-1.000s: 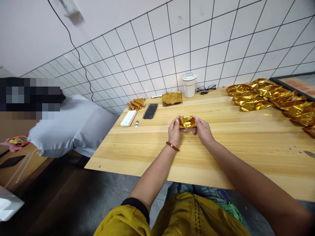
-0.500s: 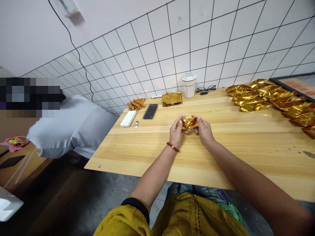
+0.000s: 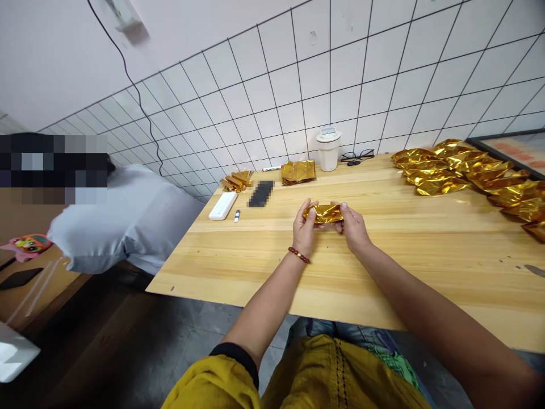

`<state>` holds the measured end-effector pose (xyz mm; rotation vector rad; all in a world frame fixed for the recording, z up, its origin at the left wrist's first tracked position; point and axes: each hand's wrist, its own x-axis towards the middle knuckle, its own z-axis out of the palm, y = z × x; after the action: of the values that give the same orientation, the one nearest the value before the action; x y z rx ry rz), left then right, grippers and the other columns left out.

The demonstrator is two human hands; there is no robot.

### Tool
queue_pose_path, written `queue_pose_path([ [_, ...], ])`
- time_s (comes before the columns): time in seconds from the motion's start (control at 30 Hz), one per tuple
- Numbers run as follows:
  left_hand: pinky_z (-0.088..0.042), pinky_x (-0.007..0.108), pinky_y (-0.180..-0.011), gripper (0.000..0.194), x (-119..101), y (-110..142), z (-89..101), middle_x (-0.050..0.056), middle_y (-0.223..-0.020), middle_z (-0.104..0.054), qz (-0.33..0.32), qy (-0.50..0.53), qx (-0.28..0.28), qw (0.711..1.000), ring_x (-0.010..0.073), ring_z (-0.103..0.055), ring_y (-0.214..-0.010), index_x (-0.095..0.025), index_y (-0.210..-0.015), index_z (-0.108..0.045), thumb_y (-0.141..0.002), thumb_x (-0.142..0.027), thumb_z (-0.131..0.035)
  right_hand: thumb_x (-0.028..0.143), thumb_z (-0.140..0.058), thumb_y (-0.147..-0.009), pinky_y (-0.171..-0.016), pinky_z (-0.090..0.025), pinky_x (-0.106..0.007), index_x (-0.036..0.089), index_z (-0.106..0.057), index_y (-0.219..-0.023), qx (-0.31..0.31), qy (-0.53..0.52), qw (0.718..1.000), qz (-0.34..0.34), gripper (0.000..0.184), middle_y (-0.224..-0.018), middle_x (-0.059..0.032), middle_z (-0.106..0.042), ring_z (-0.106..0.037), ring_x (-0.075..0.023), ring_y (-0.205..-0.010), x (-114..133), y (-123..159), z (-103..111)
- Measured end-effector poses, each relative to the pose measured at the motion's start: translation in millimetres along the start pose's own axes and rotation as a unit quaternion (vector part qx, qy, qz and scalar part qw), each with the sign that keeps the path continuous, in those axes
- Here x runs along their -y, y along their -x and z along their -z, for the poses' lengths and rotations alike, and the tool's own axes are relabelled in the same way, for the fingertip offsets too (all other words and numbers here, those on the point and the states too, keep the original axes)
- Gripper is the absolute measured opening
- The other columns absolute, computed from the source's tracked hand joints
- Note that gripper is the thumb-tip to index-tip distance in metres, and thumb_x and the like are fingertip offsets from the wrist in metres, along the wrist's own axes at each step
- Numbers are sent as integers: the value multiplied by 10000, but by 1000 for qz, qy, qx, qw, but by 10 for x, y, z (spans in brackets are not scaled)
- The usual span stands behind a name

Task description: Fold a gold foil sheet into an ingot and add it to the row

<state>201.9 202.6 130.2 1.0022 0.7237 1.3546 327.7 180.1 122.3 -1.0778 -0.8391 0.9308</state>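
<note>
A shiny piece of folded gold foil paper (image 3: 327, 214) is stretched between my two hands, just above the wooden table (image 3: 238, 261). My left hand (image 3: 304, 224), with a dark red bead bracelet (image 3: 298, 255) at the wrist, grips its left end between thumb and fingers. My right hand (image 3: 354, 227) pinches the right end, thumb on top. The fingertips under the foil are partly hidden. Behind my hands lies a stack of flat gold foil sheets (image 3: 298, 172). Several folded gold foil pieces (image 3: 443, 186) lie in rows on the right.
Along the back stand a white lidded cup (image 3: 328, 150) and black eyeglasses (image 3: 358, 157). To the left are gold strips (image 3: 236, 182), a white power bank (image 3: 223, 205), a small blue-and-white tube (image 3: 237, 216) and a blurred dark rectangle (image 3: 261, 193). A person in a light shirt (image 3: 123, 221) sits farther left.
The gold foil piece has turned slightly between my fingers, showing more of its left end. Both hands stay in nearly the same place, still gripping it.
</note>
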Motion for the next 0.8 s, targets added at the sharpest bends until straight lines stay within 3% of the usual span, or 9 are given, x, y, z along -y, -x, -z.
queue_pose_path([
  [0.17, -492, 226, -654, 522, -16, -67, 5, 41, -1052, -694, 14, 49, -44, 998, 91, -617, -719, -209, -1154, -647, -700, -385, -833, 712, -602, -777, -424, -280, -243, 154, -702, -887, 2, -2, 1000, 14, 577, -598, -3, -597, -400, -93, -449, -2, 6, 1],
  [0.37, -445, 211, -588, 371, 6, -139, 62, 25, -794, -701, 15, 21, -87, 996, 98, -602, -650, -145, -884, -705, -716, -464, -789, 816, -452, -786, -405, -246, -259, 133, -735, -800, 27, 20, 999, -29, 740, -478, 1, -508, -342, -96, -408, 50, 37, 14],
  [0.53, -466, 238, -628, 316, -10, -160, 108, 22, -744, -711, -19, -33, -109, 993, 110, -605, -643, -148, -826, -746, -644, -387, -844, 724, -622, -750, -429, -276, -249, 137, -737, -962, 20, 12, 1000, -4, 634, -501, 42, -492, -323, -79, -425, 80, 53, 8],
  [0.7, -496, 278, -732, 177, -55, -106, 93, 37, -779, -715, -125, -129, -71, 981, 143, -627, -735, -198, -761, -783, -633, -301, -848, 562, -763, -694, -473, -312, -231, 157, -664, -1172, 36, 10, 999, 25, 633, -551, 89, -450, -345, -78, -483, 48, 48, -12],
  [0.8, -494, 282, -729, 136, -77, -56, 78, 53, -790, -710, -155, -166, -7, 974, 154, -630, -750, -210, -781, -797, -687, -305, -821, 489, -801, -656, -543, -376, -240, 173, -697, -1111, 58, 28, 997, 46, 563, -571, 84, -465, -404, -84, -530, 28, 46, -42],
])
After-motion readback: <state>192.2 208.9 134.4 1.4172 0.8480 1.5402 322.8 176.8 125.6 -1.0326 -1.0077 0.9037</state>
